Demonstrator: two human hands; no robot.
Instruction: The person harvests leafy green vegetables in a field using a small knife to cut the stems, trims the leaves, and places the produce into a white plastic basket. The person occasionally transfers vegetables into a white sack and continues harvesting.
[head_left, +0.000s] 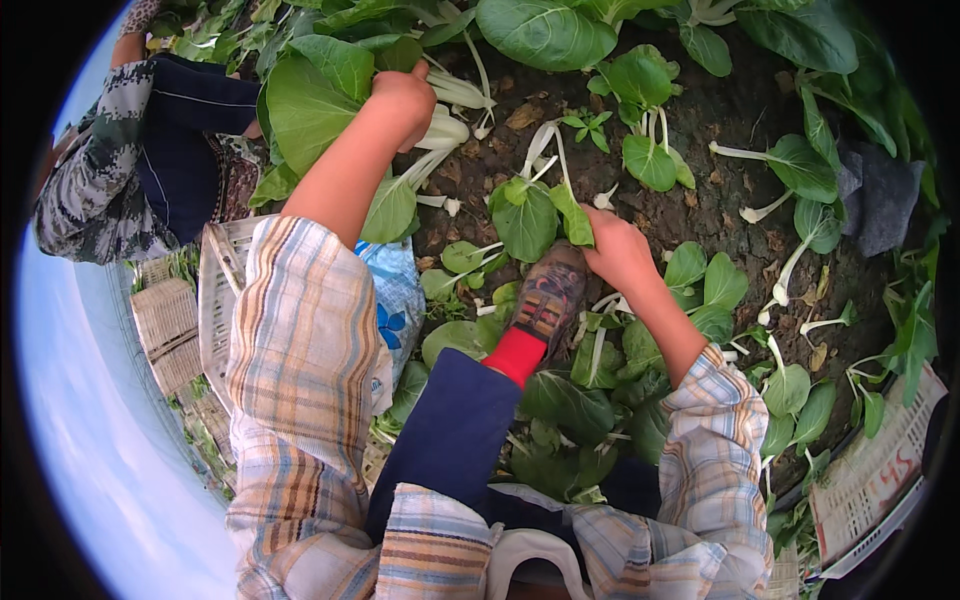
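Observation:
My left hand (405, 101) is closed around a head of bok choy, with its white stalk base (444, 131) showing on the right and broad green leaves (315, 112) on the left. The palm side and most fingers are hidden. My right hand (619, 244) is at the tip of a yellow-green leaf (572, 214), its fingertips closed on the edge. That leaf hangs from an arching white stem of a small bok choy plant (525, 217). Below it, my shoe (555, 289) rests on the soil.
Loose bok choy (802, 169) and trimmed stalk bases (604, 196) lie on dark soil (697, 202). A blue-white bag (397, 300) and pale plastic crate (217, 300) are at left, another crate (874, 465) at lower right. A person in a camouflage sleeve (105, 187) crouches upper left.

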